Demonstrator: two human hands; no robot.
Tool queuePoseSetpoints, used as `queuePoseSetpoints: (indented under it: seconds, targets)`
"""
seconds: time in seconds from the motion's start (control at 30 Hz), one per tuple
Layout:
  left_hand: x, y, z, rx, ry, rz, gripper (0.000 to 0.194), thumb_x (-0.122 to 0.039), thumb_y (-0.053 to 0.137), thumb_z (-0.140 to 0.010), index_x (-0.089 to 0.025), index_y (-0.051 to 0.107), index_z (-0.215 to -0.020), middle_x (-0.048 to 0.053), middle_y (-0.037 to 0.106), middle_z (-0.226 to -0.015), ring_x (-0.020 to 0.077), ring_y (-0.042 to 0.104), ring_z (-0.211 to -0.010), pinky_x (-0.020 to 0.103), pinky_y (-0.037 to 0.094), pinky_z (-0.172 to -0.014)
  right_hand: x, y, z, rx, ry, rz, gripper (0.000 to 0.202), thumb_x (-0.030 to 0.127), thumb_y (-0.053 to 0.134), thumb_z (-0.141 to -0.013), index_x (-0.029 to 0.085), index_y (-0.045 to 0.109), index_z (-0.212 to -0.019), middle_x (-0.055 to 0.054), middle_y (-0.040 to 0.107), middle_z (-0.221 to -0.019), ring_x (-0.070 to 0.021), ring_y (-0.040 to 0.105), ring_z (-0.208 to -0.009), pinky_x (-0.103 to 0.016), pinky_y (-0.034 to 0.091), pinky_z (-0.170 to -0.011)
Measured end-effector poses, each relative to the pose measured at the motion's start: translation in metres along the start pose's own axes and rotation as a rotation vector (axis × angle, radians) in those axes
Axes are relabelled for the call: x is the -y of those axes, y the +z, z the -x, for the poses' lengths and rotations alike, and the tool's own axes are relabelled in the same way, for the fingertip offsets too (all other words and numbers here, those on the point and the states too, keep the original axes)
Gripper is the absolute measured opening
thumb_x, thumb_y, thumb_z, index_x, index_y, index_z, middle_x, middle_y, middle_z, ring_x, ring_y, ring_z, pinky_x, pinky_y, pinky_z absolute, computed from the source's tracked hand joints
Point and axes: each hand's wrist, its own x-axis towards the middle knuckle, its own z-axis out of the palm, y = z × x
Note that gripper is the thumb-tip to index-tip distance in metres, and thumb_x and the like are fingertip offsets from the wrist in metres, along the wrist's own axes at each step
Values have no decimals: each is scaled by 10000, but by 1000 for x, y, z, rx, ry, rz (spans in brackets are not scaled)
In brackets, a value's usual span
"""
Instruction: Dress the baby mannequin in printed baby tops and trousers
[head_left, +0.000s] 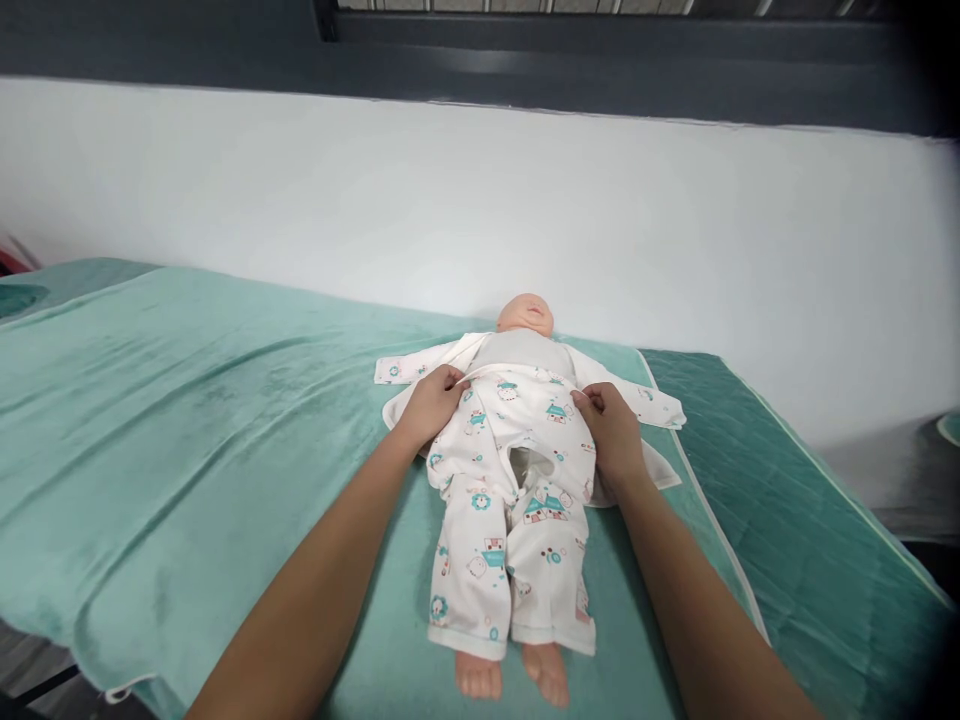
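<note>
A baby doll [525,313] lies on its back, head away from me and feet toward me. It wears white printed trousers [480,560] with an opening at the crotch. A white printed top [652,404] is spread open under it, sleeves out to both sides. My left hand [437,400] pinches the trousers' waistband at the left side of the doll's waist. At the right side, my right hand [609,425] has its thumb and fingers closed on the waistband. The doll's bare feet show below the cuffs.
A light green cover [187,420] lies under the doll, with a darker green quilted cloth [795,530] at the right. Behind stands a white wall [450,200] with a dark frame [525,65] above it.
</note>
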Motion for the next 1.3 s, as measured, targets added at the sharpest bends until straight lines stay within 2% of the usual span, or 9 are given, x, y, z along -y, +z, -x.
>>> queuePoseSetpoints:
  seconds: [0.07, 0.27, 0.37, 0.47, 0.57, 0.67, 0.9, 1.07, 1.3]
  targets:
    - [0, -2, 0, 69, -60, 64, 190, -380, 591, -821, -198, 635, -853, 22, 697, -815, 186, 593, -737, 281, 421, -645, 1, -3, 0, 79, -16, -9, 244, 481, 612, -813, 237, 598, -826, -11, 635, -754, -202, 556, -722, -336, 408, -685]
    - [2, -8, 1, 223, -245, 295, 203, -378, 712, -731, -184, 669, -692, 40, 674, -606, 220, 625, -615, 292, 422, -534, -4, -13, -4, 243, 6, 28, 148, 377, 631, -761, 230, 624, -775, -11, 667, -745, -194, 584, -663, -311, 419, -595]
    - [-2, -8, 3, 285, -306, 338, 235, -410, 712, -744, -176, 703, -755, 69, 732, -706, 231, 658, -648, 298, 467, -544, -7, -15, -7, 300, -12, 196, 50, 281, 638, -718, 239, 622, -695, 6, 629, -622, -180, 526, -578, -292, 354, -525]
    - [-8, -6, 6, 367, -343, 435, 269, -415, 727, -747, -181, 723, -878, 89, 767, -873, 241, 694, -730, 327, 540, -633, -5, -16, -7, 316, 33, 238, 28, 254, 642, -704, 244, 642, -730, -9, 665, -672, -201, 549, -609, -304, 364, -539]
    - [-14, -5, 9, 414, -346, 564, 330, -377, 767, -723, -185, 714, -986, 98, 767, -971, 250, 709, -796, 370, 575, -734, -2, -18, -4, 379, 110, 68, 119, 296, 648, -727, 238, 670, -828, -27, 717, -808, -230, 611, -718, -327, 427, -605]
    - [-16, -3, 11, 388, -364, 603, 333, -359, 755, -739, -182, 709, -1018, 96, 768, -956, 254, 714, -806, 382, 583, -742, 0, -17, 2, 444, 181, -139, 131, 289, 640, -732, 236, 660, -850, -19, 723, -842, -226, 628, -749, -325, 453, -617]
    - [-14, 2, 10, 319, -368, 685, 292, -251, 691, -762, -192, 706, -1047, 83, 760, -987, 251, 721, -843, 370, 587, -731, 2, -2, 11, 410, 264, -631, 145, 228, 636, -709, 241, 605, -849, -6, 705, -840, -192, 609, -681, -315, 467, -584]
    - [-1, 2, 5, 386, -362, 768, 440, -94, 669, -673, -199, 702, -1099, 76, 762, -965, 238, 723, -815, 372, 589, -757, -1, -2, 7, 431, 257, -668, 160, 246, 670, -687, 236, 597, -829, 2, 686, -800, -179, 591, -641, -317, 470, -587]
    - [-2, 0, 5, 401, -380, 821, 522, -48, 648, -637, -203, 707, -1132, 77, 765, -973, 239, 720, -824, 368, 590, -763, 1, -7, 4, 500, 271, -795, 224, 164, 665, -657, 232, 622, -867, 5, 696, -837, -184, 640, -727, -334, 512, -695]
